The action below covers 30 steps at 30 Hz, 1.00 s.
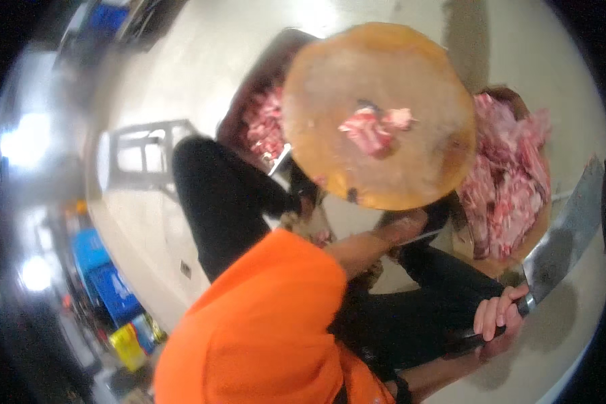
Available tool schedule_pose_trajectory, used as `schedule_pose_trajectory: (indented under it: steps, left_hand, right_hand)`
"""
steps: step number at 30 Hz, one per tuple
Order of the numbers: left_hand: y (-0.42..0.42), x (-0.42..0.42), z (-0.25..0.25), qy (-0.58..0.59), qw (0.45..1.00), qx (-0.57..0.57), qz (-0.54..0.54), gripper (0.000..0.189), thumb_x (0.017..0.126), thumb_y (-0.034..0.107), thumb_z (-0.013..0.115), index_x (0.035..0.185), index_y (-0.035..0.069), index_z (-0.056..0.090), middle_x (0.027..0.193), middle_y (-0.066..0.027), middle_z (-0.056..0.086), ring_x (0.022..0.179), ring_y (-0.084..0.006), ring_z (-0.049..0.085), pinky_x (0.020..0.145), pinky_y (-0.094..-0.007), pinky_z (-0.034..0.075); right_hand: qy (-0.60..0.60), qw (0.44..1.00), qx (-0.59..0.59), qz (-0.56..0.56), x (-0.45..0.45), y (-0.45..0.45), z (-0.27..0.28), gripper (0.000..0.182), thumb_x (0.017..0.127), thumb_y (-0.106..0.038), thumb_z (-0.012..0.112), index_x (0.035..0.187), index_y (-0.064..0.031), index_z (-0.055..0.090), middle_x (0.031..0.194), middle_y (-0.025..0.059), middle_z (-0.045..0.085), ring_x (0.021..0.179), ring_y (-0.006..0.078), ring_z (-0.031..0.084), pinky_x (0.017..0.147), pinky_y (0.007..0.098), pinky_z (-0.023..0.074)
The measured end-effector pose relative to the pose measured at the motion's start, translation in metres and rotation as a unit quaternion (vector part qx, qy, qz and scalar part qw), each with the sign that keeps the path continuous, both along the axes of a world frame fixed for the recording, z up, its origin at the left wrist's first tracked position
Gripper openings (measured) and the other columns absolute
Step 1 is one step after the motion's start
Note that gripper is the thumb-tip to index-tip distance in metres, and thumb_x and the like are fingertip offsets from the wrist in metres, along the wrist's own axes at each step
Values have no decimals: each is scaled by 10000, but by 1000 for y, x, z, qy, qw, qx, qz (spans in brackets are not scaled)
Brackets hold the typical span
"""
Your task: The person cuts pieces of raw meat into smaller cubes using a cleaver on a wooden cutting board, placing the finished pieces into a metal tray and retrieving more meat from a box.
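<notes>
My right hand point(500, 313), at the lower right, grips the dark handle of a broad cleaver point(560, 247), its blade pointing up and right. My left hand point(404, 227) is blurred just below the near rim of a thick round wooden chopping block point(384, 177); its fingers are hard to make out, and a thin pale line runs beside it. On the block lie a chunk of raw meat on the bone point(367, 132) and a smaller piece point(400, 118) beside it. Neither hand touches them.
Left of the block, a dark container point(237, 108) holds cut meat pieces point(265, 121). Large raw cuts point(510, 202) are heaped at the right. My legs in black trousers bend around the block. A grey stool point(141, 154), blue containers point(112, 290) and a yellow packet point(129, 348) stand left.
</notes>
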State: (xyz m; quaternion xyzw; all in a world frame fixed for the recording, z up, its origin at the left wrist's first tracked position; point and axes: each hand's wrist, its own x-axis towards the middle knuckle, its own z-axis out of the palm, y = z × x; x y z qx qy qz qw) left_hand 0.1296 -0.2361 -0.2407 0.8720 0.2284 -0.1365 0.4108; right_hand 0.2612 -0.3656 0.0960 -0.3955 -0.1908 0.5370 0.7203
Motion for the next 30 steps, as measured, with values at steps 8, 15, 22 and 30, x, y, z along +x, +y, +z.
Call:
schedule_pose_trajectory:
  steps: [8,15,22,30]
  left_hand:
    - [81,-191,265,-13,993,-82,81,187,778,126,669,884,-24,702,892,-238,691,803,-430,700,732,-503,577]
    - [178,-254,109,190,929,161,273,157,806,111,685,864,-8,770,1076,-244,655,966,-380,673,832,-443,582]
    - [193,-258,-54,193,914,151,322,316,970,240,548,1172,37,683,1065,-193,725,924,-350,701,773,-531,562]
    - [150,-294,-70,-165,836,281,441,181,873,138,603,941,34,734,954,-219,725,871,-352,728,719,-467,601]
  right_hand:
    - [51,990,-74,-112,-19,22,34,295,1034,-184,545,1254,13,526,597,-31,388,421,76,348,403,236,328]
    - [38,998,-52,11,-2,36,10,143,1020,-176,589,971,-52,536,650,-19,416,436,82,353,439,252,350]
    - [-17,989,-133,-61,-69,126,27,139,1010,-171,601,974,-53,537,654,-20,417,438,81,361,440,250,351]
    - [-70,974,-202,-74,-103,151,30,136,999,-166,615,978,-55,537,658,-21,418,440,81,370,440,248,351]
